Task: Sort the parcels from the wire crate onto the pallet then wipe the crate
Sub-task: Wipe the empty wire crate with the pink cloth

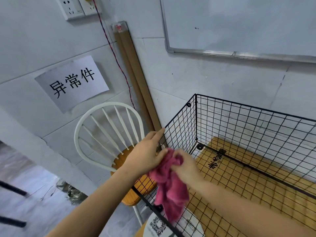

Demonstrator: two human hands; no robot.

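Wire crate (256,109): standing at 3 o'clock in the view, against the wall; no parcels are showing in the part seen.
Progress: sorting is looking finished, though the pallet is lying out of view; wiping is seemingly only beginning.
Right hand (186,165): gripping a bunched pink cloth (171,190) by the crate's side panel, near 6 o'clock.
Left hand (147,151): lying with fingers straight, touching that panel's top edge and holding nothing.
Remaining: probably every panel is awaiting the cloth.
Surroundings: cardboard tubes (136,79) are leaning in the corner at 12 o'clock.
Obstacle: a white chair (133,197) is crowding the crate's 9 o'clock side, likely hindering access there.
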